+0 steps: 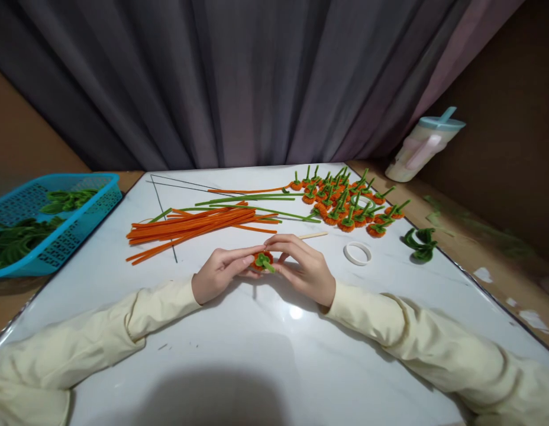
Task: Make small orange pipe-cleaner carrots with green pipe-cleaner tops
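Observation:
Between my two hands is a small orange pipe-cleaner pumpkin [262, 260] with a green top and a green stem pointing toward me. My left hand [221, 271] pinches it from the left, thumb and fingers closed on its edge. From the other side my right hand [306, 269] curves around it, fingertips on its rim and thumb near the stem. Just beyond my hands lies a bundle of orange pipe cleaners [190, 226], with several green pipe cleaners [257, 199] behind it. A thin wooden stick [314, 235] pokes out past my right fingers.
Many finished-looking pumpkins [346, 222] stand at the back right. A white tape roll [357, 253] and curled green pieces [420, 244] lie to the right. At the left is a blue basket [57, 239] holding green pieces; a tumbler [423, 148] stands at far right.

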Tool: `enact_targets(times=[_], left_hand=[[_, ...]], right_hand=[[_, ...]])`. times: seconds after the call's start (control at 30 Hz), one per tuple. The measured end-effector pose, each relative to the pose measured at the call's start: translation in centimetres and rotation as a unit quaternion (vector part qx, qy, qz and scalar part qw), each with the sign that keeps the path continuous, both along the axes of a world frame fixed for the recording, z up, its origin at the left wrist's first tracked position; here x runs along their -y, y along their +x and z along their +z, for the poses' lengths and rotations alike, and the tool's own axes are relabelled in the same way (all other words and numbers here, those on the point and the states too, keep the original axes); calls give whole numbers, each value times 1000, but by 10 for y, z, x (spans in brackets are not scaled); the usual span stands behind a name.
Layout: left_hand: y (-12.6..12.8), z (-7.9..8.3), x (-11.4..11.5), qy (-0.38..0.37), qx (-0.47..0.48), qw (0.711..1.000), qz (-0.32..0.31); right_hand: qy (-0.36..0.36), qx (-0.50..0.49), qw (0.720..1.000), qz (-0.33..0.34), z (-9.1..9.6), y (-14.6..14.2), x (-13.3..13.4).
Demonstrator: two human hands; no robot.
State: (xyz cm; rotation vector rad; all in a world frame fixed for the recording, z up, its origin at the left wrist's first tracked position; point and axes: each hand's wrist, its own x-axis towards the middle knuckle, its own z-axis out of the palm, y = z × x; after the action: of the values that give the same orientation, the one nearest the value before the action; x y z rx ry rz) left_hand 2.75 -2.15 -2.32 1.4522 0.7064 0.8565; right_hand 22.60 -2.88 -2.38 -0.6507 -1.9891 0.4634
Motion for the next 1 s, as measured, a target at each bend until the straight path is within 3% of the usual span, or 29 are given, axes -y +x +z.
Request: enact_targets(times=[0.07,0.17,0.4,0.77,1.0], left_hand=[[0,0,0,-54,29,998,-6],[2,1,-1,-63,36,997,1],[7,2,0,25,11,1000,4],[5,-1,1,91,0,995,33],[3,-3,4,192,-78,977,41]], right_hand=[[4,-2,1000,1,0,0,0],[8,3,1000,-1,-2,0,1],[-6,-3,1000,-5,-1,-1,2],[-189,-77,979,9,5,-4,1],[-197,-54,979,17,3,-5,1]])
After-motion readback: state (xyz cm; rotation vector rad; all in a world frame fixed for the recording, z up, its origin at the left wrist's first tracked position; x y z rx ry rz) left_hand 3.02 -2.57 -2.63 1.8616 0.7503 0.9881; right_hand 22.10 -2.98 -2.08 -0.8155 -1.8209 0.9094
